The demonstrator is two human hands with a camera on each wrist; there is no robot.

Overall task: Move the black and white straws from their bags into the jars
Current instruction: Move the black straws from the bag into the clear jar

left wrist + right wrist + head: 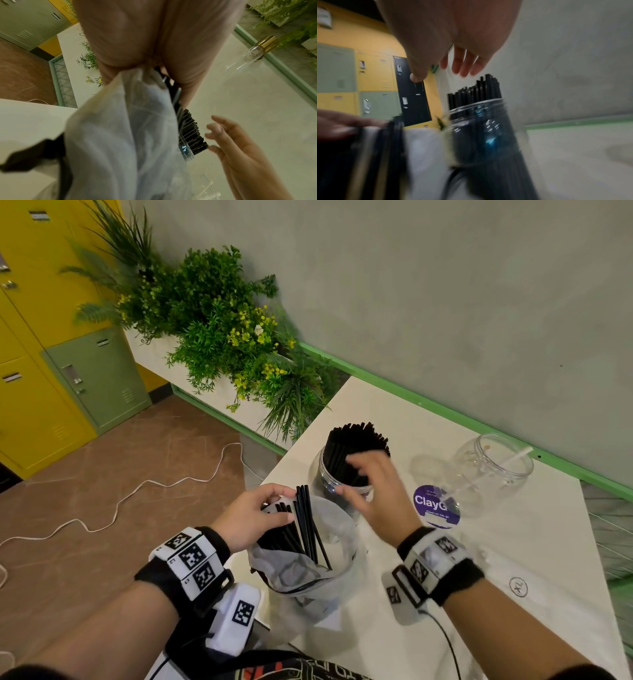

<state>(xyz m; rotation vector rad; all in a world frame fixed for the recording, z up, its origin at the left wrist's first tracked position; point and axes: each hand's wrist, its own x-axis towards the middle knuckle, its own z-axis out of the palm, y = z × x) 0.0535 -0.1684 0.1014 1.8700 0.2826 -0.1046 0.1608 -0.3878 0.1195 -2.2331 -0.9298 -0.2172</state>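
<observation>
Left hand (255, 517): grips plastic bag (308, 573) mouth and black straws (301, 525).
Right hand (376, 491): fingers spread, empty, beside jar (325, 470) packed with straws.

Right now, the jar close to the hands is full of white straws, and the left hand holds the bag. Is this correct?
Not quite. The straws in that jar are black straws, not white; the head view shows it. The rest stands: the left hand holds the bag.
</observation>
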